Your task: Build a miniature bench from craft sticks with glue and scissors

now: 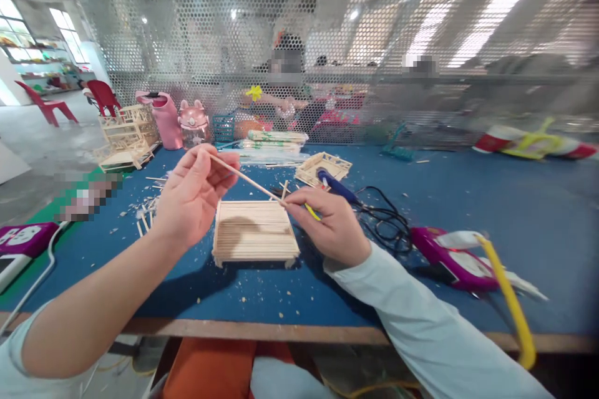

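Red plastic chairs [103, 97] stand far left of the slatted stick platform [269, 240]. My left hand [187, 199] and right hand [330, 224] pinch a thin wooden stick [251, 182] above its far edge; blue tabletop [449, 190] beneath, perforated screen [187, 31] behind.

Thin pale stick [248, 179], slanting, slatted wooden platform [255, 234], upright.

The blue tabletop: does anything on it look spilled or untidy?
Yes: pale scraps lie strewn like litter in front and left of the slatted wooden panel; the black cord lies in untidy loops.
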Tool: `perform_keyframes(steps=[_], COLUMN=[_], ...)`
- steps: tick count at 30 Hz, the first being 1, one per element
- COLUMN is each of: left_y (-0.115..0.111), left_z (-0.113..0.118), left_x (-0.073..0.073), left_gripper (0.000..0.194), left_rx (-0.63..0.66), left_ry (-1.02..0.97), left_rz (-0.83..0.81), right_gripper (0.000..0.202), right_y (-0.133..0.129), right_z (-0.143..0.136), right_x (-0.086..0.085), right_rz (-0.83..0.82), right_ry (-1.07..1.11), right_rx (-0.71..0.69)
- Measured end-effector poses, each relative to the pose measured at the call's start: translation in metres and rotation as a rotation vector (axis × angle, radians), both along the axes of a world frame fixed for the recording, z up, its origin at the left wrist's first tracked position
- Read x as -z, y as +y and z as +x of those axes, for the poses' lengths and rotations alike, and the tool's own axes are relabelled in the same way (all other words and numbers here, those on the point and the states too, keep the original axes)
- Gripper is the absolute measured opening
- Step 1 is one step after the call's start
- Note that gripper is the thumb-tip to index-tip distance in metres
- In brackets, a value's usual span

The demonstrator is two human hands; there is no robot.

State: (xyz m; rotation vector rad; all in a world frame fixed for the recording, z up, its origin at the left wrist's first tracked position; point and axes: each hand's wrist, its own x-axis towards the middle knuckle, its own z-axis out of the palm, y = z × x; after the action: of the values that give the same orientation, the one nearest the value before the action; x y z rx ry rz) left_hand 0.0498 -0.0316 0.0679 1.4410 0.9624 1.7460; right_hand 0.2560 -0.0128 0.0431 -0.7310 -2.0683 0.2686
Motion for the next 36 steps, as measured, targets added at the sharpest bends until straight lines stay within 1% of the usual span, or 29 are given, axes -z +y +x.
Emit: perform_keyframes(steps=[2,3,4,5,7,9,10,12,14,16,18,19,21,22,24,27,28,30,32,34,35,36], left_y=[-0.003,-0.004,-0.003,-0.001,0.003,0.007,0.009,0.011,0.011,0.011,0.01,0.01,0.007,0.005,-0.002,-0.015,-0.019,-0.026,-0.029,-0.031,-0.032,-0.033], left_z=[0.01,0.014,0.016,0.017,0.017,0.015,0.014,0.012,0.011,0.009,0.008,0.007,0.006,0.007,0.009,0.014,0.016,0.018,0.018,0.016,0.014,0.013], left_x=[-0.01,-0.015,-0.018,-0.02,-0.021,-0.017,-0.013,-0.003,0.007,0.015,0.021,0.023,0.024,0.024,0.022,0.018,0.017,0.016,0.015,0.013,0.012,0.012], left_gripper=[0.035,0.035,0.033,0.031,0.026,0.022,0.02,0.016,0.015,0.017,0.02,0.022,0.022,0.022,0.022,0.022,0.021,0.021,0.025,0.027,0.028,0.027], left_rx=[0.105,0.146,0.179,0.204,0.241,0.262,0.271,0.302,0.345,0.357,0.34,0.326,0.293,0.283,0.282,0.349,0.379,0.432,0.467,0.496,0.513,0.532], left_ry=[0.012,0.021,0.028,0.032,0.049,0.105,0.148,0.245,0.296,0.315,0.341,0.36,0.401,0.425,0.474,0.566,0.6,0.667,0.713,0.739,0.746,0.755], left_rz=[-0.056,-0.076,-0.094,-0.11,-0.152,-0.213,-0.246,-0.313,-0.366,-0.375,-0.339,-0.309,-0.243,-0.211,-0.149,-0.022,0.036,0.136,0.194,0.218,0.23,0.245], right_gripper=[0.015,0.013,0.012,0.014,0.017,0.022,0.024,0.021,0.015,0.016,0.018,0.018,0.016,0.017,0.023,0.029,0.029,0.027,0.022,0.017,0.025,0.04], right_y=[-0.011,-0.015,-0.02,-0.024,-0.03,-0.036,-0.039,-0.045,-0.049,-0.052,-0.053,-0.054,-0.056,-0.058,-0.063,-0.073,-0.075,-0.077,-0.076,-0.072,-0.07,-0.067], right_z=[0.0,0.002,0.007,0.013,0.027,0.04,0.044,0.045,0.041,0.039,0.043,0.047,0.057,0.06,0.059,0.038,0.028,0.007,-0.009,-0.018,-0.02,-0.021], right_x=[0.004,0.005,0.007,0.008,0.01,0.013,0.015,0.019,0.022,0.023,0.019,0.016,0.009,0.006,0.0,-0.004,-0.004,-0.003,-0.001,0.001,0.001,0.001], right_rz=[-0.062,-0.097,-0.133,-0.173,-0.268,-0.368,-0.41,-0.465,-0.489,-0.508,-0.511,-0.492,-0.422,-0.4,-0.446,-0.665,-0.721,-0.768,-0.737,-0.714,-0.726,-0.759], right_ry=[-0.01,-0.026,-0.048,-0.083,-0.224,-0.503,-0.64,-0.826,-0.901,-0.901,-0.787,-0.671,-0.358,-0.189,0.122,0.457,0.518,0.617,0.699,0.719,0.695,0.648], right_rx=[-0.033,-0.024,0.015,0.084,0.296,0.49,0.546,0.581,0.606,0.659,0.721,0.744,0.748,0.711,0.539,0.183,0.088,-0.063,-0.118,-0.191,-0.261,-0.352])
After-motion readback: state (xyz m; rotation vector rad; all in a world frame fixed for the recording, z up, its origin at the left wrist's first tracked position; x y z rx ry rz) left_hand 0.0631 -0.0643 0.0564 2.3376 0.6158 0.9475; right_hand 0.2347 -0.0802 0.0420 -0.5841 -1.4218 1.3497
